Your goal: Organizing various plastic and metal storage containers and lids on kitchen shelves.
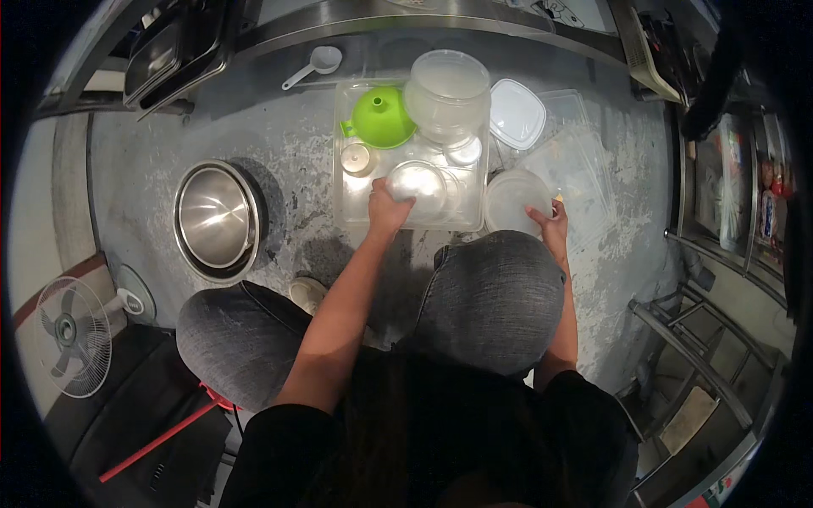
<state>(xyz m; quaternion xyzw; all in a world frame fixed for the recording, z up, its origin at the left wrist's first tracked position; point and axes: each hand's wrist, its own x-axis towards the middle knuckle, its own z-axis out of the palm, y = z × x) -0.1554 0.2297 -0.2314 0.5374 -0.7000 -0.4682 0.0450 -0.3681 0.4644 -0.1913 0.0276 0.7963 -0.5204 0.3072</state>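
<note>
My left hand (389, 206) has its thumb and fingers on the near left edge of a round clear plastic lid (418, 187), which lies over a rectangular translucent plastic box (346, 216). Gripped at its right edge by my right hand (551, 219) is a round translucent lid (516, 198), just right of the box; my knee hides its near side. Upon the box rest an upturned green funnel (381, 120), tall round clear containers (448, 95) and a small round jar (357, 159). A white square lid (517, 114) and flat clear rectangular lids (581, 171) lie to the right.
Nested steel bowls (215, 216) stand on the floor at left. A white scoop (324, 60) lies beyond them. Further out are an electric fan (67, 330), a red stick (159, 439), a metal rack (692, 355) and a steel table edge (406, 19).
</note>
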